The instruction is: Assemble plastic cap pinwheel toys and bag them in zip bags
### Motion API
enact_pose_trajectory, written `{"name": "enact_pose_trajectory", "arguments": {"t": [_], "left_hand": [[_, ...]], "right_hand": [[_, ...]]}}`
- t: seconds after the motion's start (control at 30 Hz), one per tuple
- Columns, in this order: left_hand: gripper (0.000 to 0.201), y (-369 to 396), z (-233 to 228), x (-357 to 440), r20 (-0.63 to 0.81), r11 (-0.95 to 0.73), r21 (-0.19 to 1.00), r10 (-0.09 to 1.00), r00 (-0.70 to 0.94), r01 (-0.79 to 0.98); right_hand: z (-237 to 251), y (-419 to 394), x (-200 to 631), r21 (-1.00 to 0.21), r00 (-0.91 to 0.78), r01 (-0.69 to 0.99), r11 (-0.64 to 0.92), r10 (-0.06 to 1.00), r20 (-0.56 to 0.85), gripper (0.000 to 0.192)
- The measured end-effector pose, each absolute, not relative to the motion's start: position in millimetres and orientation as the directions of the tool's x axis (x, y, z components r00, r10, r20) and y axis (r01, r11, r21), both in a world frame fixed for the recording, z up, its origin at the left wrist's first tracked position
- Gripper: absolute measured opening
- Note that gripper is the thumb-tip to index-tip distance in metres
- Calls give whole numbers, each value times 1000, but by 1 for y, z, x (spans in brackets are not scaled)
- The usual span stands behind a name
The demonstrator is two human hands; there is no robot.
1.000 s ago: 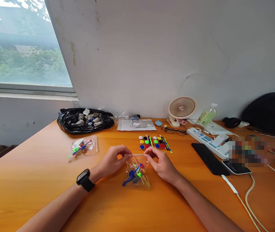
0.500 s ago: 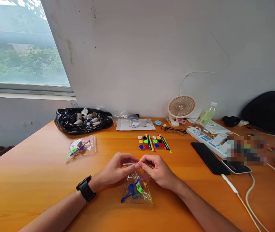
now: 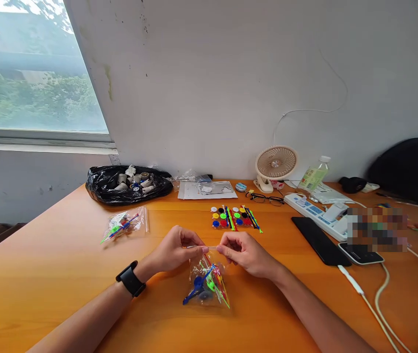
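I note an orange wooden counter (image 3: 47,274) set against a white wall (image 3: 212,83), scuffed and stained near the window (image 3: 32,73) at upper left. Daylight enters there; greenery shows outside. A grey sill (image 3: 43,147) runs beneath.

Head-worn camera looks forward and down over the table (image 3: 65,274) toward the wall (image 3: 212,88).

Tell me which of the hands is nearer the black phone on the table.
Right. The right hand, pinching the clear bag, sits just left of the black phone; the left hand lies farther left beyond it.
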State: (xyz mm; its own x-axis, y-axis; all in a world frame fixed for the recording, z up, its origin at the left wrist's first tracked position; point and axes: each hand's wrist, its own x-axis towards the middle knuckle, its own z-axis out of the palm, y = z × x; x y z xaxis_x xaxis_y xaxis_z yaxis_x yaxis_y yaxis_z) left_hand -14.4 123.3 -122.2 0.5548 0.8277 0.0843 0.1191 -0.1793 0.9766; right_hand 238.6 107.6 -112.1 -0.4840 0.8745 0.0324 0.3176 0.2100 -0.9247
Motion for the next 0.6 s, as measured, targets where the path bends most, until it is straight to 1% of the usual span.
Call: {"name": "enact_pose_trajectory", "arguments": {"t": [0.13,0.23,0.3,0.33,0.4,0.43,0.5,0.53,0.57,0.6], "left_hand": [[36,128,-121,-22,57,-165,976,819,571,139],[37,137,-123,-30,67,-174,970,861,503,168],[39,145,-125,-35,114,-203,963,903,414,177],[39,148,-126,-38,166,-239,953,927,338,186],[37,155,-126,-43,318,-338,912,941,121,232],[35,157,-125,-46,405,-389,878,915,1,278],[30,161,-121,-55,569,-456,779,803,-180,430],[27,162,-119,-60,648,-470,704,731,-213,532],[24,162,-117,-65,720,-472,609,665,-196,638],[21,162,-115,-69,776,-464,497,616,-136,733]], "right_hand": [[-117,115,245,-867,-419,390,309,899,132,56],[-122,125,252,-861,-298,378,341,925,236,51],[-125,130,256,-837,-220,409,363,930,296,44],[-126,132,258,-813,-193,446,375,927,322,40],[-129,135,261,-742,-169,537,401,913,371,30],[-130,136,262,-702,-169,579,415,903,395,25],[-132,137,262,-623,-178,645,442,880,440,15],[-133,137,262,-588,-184,671,451,870,458,12],[-133,136,261,-558,-191,693,457,862,469,10],[-134,136,260,-531,-197,712,459,857,476,8]]}}
